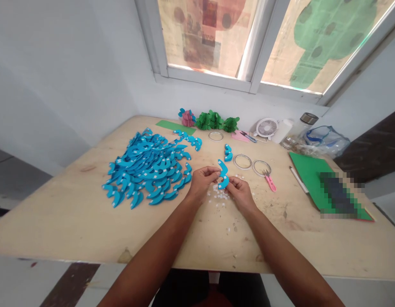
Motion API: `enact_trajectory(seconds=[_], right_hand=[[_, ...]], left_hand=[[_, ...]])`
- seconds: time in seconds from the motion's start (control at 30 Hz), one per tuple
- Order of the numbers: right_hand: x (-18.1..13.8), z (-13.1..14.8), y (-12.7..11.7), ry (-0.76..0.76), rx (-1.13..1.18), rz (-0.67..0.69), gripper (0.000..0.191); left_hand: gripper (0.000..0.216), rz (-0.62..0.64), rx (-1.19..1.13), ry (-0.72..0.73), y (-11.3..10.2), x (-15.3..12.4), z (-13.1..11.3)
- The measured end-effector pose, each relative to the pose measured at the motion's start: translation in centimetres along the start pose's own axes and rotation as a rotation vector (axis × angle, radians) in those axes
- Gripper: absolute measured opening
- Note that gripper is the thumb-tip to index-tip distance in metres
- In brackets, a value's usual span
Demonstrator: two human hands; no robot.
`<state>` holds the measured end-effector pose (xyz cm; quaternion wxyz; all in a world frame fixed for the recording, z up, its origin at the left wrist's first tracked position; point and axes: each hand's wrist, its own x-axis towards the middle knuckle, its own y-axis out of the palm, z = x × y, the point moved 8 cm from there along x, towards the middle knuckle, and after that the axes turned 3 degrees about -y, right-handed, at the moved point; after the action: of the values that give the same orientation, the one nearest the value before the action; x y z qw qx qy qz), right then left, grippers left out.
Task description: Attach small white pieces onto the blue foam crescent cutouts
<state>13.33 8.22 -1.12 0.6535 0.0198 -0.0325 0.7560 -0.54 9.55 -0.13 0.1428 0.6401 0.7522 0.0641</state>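
Both of my hands hold one blue curved paper piece (222, 173) over the middle of the wooden table (72, 221). My left hand (202, 181) pinches its upper end. My right hand (239, 192) pinches its lower end, fingers closed. Small white paper scraps (219, 196) lie scattered under and between the hands. A large heap of the same blue curved pieces (148, 166) lies just left of my left hand. One more small blue piece (228, 152) lies beyond the hands.
Tape rings (242, 161) and pink scissors (269, 180) lie to the right of the hands. Green sheets (308, 172) and a pen (298, 179) sit at the right. At the back stand paper flowers (213, 120), a small white fan (266, 128), a bottle (302, 125) and a plastic bag (325, 140).
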Motion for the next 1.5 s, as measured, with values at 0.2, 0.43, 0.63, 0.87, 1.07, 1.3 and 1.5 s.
enact_trajectory(seconds=[0.2,0.43,0.63,0.87,1.07,1.3,1.5], right_hand=[[0.1,0.0,-0.4,-0.014,0.082,-0.027,0.026],[0.1,-0.6,-0.5,0.020,0.102,-0.061,0.029],[0.1,-0.9,-0.4,0.067,0.131,-0.064,0.022],[0.2,-1.4,-0.4,0.102,0.299,-0.084,0.023],[-0.1,-1.2,0.2,0.125,0.412,-0.030,0.022],[-0.3,-1.0,0.5,0.121,0.420,-0.006,0.021],[-0.3,-0.5,0.4,0.093,0.384,-0.002,0.020]], left_hand=[[0.009,-0.015,0.046,0.077,0.0,-0.5,-1.0],[0.007,0.025,0.096,0.122,0.7,-0.7,-1.0],[0.014,0.107,0.030,0.003,1.1,-0.5,0.3],[0.033,0.244,0.020,-0.040,1.3,-0.6,-0.1],[0.034,0.369,0.095,0.019,2.1,-1.6,-1.5],[0.027,0.355,0.167,0.086,2.3,-1.8,-2.1],[0.024,0.355,0.201,0.092,2.3,-2.0,-2.5]])
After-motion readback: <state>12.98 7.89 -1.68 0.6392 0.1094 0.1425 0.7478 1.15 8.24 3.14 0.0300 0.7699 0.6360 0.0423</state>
